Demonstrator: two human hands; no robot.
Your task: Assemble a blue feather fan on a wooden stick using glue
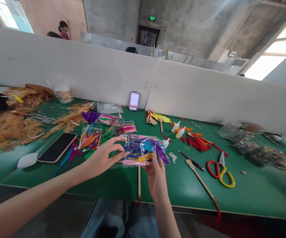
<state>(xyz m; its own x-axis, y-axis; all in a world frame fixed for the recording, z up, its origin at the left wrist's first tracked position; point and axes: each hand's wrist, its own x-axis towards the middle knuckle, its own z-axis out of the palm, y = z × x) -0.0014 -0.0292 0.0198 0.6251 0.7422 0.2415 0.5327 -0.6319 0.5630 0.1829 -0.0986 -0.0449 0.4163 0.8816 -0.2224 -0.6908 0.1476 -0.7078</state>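
Note:
Between my two hands is a clear plastic bag of coloured feathers, blue, purple, yellow and pink, held just above the green table. My left hand pinches the bag's left end with thumb and fingers. On the right end, my right hand grips it from below, thumb on the front near purple feathers. Beneath the bag a thin wooden stick with a red cord points toward me; its upper part is hidden. Small white beads lie to the right of the bag.
Red-and-yellow scissors, a wooden stick with red tassel, white glue bottles and red feathers lie rightward. Leftward are a phone, more bagged feathers and brown fibres. A white partition stands behind.

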